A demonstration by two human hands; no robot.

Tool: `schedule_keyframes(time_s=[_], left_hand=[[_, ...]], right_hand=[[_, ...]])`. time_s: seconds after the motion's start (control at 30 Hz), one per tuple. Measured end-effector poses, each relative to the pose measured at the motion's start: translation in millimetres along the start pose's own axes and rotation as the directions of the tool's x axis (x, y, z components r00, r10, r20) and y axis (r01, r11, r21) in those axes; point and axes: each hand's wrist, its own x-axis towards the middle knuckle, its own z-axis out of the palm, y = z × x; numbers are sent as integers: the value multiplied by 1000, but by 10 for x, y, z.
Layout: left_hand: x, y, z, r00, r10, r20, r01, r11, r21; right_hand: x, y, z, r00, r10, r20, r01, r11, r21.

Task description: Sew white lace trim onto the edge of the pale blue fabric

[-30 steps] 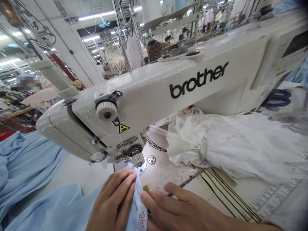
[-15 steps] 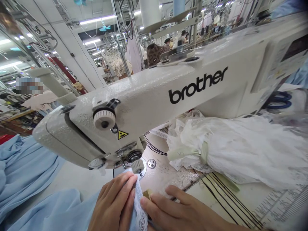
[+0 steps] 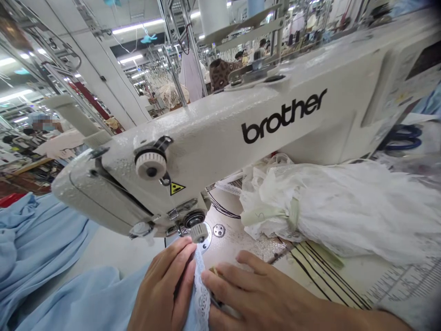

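2 hands in frame. Where's the work?

Front of the sewing machine (image 3: pixel 220 128), just below its head. A strip of white lace (image 3: pixel 201 299) rises between the left hand (image 3: pixel 161 285) and the right hand (image 3: pixel 262 294), lying along a pale blue cloth (image 3: pixel 65 280).

How do the hands stand?

Close together, lace between them, not touching each other. Left fingers (image 3: pixel 172 271) clamp cloth and lace from one side; right fingertips (image 3: pixel 210 281) press the lace from the other.

Lace under the needle?

Cannot tell. Its top end sits just below the round metal plate (image 3: pixel 206 239), partly hidden by the fingers.

Anything else by the right hand?

1 small tan scrap (image 3: pixel 214 271) and 1 thin metal piece (image 3: pixel 225 309), too small to name.

Nearby?

A tied bundle of white fabric (image 3: pixel 337 211) lies on the table (image 3: pixel 103 250), with blue-handled scissors (image 3: pixel 403 138) behind it.
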Motion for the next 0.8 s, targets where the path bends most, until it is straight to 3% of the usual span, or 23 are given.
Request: schedule_keyframes(time_s=[0.2, 0.8], left_hand=[[-31, 14, -53, 995, 94, -18, -95, 993, -68], [46, -25, -50, 995, 99, -12, -99, 995, -29]], right_hand=[[23, 3, -46, 998, -38, 49, 37, 999, 20], [82, 84, 4, 1000, -16, 2, 16, 999, 38]])
